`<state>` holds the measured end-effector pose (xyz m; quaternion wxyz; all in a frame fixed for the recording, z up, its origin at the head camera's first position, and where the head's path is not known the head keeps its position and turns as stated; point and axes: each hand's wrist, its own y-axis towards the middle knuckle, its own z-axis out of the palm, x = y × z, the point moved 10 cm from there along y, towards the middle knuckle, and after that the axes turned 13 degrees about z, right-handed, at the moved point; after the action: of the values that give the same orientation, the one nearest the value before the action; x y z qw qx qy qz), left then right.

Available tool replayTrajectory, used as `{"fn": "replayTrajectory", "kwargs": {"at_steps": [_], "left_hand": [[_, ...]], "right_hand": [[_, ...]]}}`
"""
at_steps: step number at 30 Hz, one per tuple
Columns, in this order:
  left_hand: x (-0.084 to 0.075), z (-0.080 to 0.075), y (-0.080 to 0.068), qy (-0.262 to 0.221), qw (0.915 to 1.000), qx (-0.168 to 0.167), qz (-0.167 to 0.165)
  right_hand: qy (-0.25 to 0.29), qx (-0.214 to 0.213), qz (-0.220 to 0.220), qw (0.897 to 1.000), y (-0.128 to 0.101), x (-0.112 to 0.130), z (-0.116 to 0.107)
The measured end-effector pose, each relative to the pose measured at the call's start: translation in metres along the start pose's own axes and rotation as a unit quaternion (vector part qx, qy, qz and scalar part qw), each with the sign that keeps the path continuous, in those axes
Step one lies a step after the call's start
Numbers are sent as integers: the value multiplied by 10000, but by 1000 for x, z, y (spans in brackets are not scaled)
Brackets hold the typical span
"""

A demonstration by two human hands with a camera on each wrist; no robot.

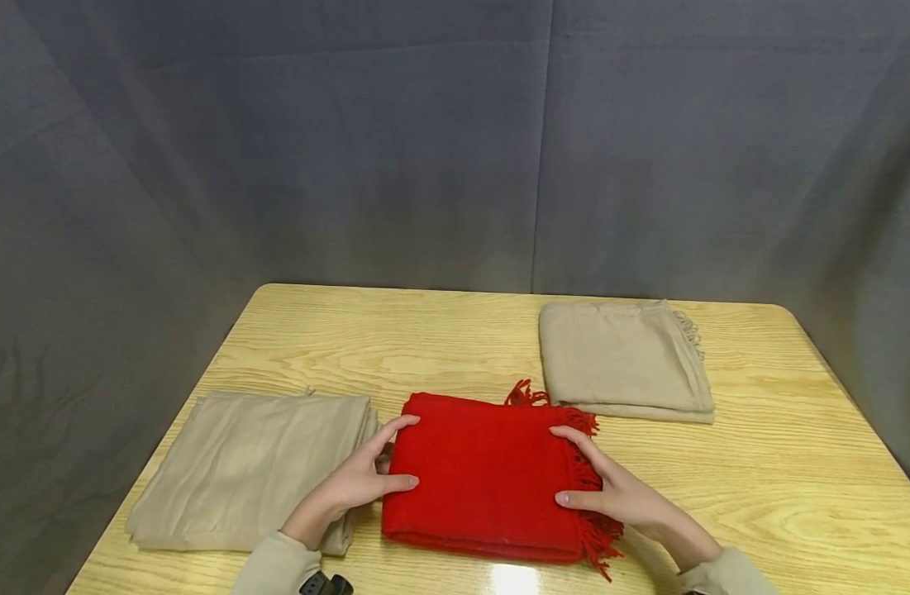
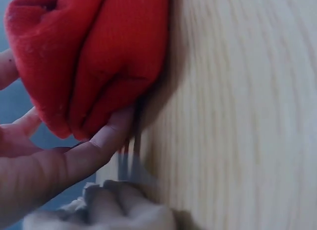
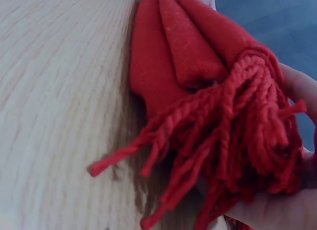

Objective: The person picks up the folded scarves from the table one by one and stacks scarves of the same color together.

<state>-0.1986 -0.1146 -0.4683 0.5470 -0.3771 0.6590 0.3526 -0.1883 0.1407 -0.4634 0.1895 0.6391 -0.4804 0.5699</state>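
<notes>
Right now your left hand [image 1: 358,483] and right hand [image 1: 611,492] grip opposite short ends of the folded red scarf [image 1: 484,475], thumbs on top, fingers probably curled beneath. It lies mid-table [image 1: 797,487], long axis running left to right between your palms, equally near both.

Light wooden table [image 1: 425,339] with rounded corners; grey fabric backdrop [image 1: 395,149] behind, seamed and creased

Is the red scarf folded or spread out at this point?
Folded. The red scarf lies as a compact rectangle on the table, layers stacked at its edges, fringe bunched on one side, left hand and right hand gripping its ends.
</notes>
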Motion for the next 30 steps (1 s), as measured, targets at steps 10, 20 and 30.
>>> {"fn": "replayTrajectory", "kwargs": {"at_steps": [10, 20, 30], "left_hand": [[5, 3, 2, -421, 9989, -120, -136], [1, 6, 4, -47, 9994, -353, -11], [-5, 7, 5, 83, 9989, -429, 183]], "right_hand": [[248, 96, 21, 9996, 7, 1, 5], [256, -29, 141, 9996, 12, 2, 9], [901, -277, 431, 9946, 11, -2, 6]]}}
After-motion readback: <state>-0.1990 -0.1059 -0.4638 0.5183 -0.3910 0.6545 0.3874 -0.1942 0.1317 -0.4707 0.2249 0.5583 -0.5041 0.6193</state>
